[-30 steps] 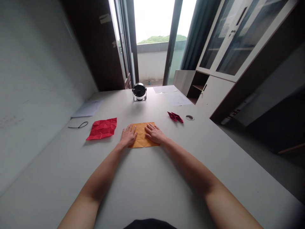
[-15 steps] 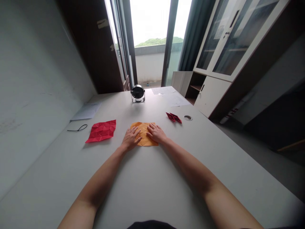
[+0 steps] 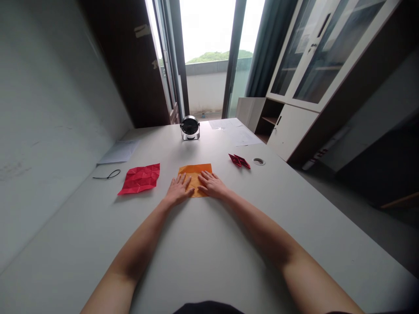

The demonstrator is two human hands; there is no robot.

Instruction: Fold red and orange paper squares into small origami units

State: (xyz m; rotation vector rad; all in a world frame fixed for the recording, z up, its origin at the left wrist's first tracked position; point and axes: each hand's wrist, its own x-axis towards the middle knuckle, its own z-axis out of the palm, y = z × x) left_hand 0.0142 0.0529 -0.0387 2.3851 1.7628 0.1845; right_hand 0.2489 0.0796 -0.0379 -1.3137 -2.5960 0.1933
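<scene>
An orange sheet of creased paper lies flat on the white table in front of me. My left hand rests on its left side, fingers spread and pointing away from me. On the right side of the sheet lies my right hand, also flat with fingers apart. Parts of the paper are hidden under both hands. Left of my left hand is a red sheet of paper covered in fold creases. Beyond my right hand sits a small folded red paper piece.
A roll of tape lies by the folded piece. A black cable tie and white papers are at the left. A round black-and-silver device stands at the back, with more sheets at the far right.
The orange paper's far edge sits slightly farther away and looks straighter, with a plain band showing above my fingers. Both hands stay flat on it, shifted slightly.
</scene>
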